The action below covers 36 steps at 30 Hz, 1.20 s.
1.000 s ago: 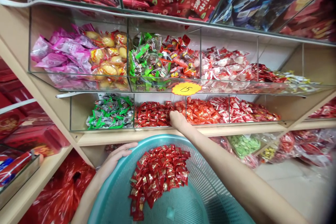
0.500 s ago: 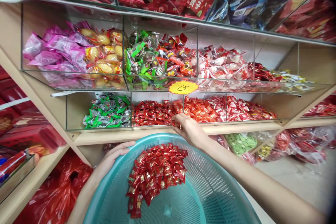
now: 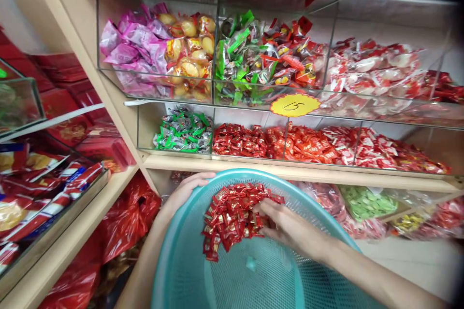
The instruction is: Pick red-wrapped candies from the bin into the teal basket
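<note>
A big teal basket sits low in the middle, just in front of a wooden shelf. The left hand is at the far left edge of the basket, and its fingers are bent over the rim and hold it. A pile of red candies lies inside the basket, near the far side. The right hand is inside the basket too, with its fingers bent down onto the right side of the pile. I cannot tell if it is holding any candies or just touching them. On the shelf, right behind the basket, stands a row of clear boxes. One box is full of small red sweets, and the box to its left holds green and silver sweets. A yellow tag with the number 15 sticks on the glass above them. Higher up there are pink packets in another clear box.
</note>
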### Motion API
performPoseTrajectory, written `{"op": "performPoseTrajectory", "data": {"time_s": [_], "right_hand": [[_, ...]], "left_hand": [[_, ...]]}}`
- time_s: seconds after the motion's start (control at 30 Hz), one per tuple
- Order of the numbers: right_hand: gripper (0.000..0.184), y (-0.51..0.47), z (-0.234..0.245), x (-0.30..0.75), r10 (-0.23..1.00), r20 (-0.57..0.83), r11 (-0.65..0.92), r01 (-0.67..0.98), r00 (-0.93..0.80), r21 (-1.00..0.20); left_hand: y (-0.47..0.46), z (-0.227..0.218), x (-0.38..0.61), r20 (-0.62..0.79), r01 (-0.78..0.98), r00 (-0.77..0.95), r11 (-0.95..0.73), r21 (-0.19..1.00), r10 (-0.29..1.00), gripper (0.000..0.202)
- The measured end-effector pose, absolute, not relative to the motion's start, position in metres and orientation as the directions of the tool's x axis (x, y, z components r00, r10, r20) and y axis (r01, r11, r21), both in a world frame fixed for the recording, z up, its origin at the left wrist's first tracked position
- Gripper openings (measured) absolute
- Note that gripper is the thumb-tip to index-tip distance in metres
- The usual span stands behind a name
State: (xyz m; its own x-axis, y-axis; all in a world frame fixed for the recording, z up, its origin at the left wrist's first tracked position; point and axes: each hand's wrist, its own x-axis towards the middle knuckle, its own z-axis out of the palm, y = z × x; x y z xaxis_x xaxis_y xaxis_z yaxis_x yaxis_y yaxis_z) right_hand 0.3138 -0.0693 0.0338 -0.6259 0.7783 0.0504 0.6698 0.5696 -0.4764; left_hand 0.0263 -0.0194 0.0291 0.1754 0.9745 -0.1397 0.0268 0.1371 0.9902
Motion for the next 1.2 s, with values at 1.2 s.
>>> {"op": "performPoseTrajectory", "data": {"time_s": [1.2], "right_hand": [[0.021,-0.114,-0.016,0.255,0.714,-0.139,0.636,0.718,-0.687,-0.282]], "left_hand": [[-0.018,0.024,0.024,-0.153,-0.007,0.199,0.157,0.988,0.968,0.035]]}}
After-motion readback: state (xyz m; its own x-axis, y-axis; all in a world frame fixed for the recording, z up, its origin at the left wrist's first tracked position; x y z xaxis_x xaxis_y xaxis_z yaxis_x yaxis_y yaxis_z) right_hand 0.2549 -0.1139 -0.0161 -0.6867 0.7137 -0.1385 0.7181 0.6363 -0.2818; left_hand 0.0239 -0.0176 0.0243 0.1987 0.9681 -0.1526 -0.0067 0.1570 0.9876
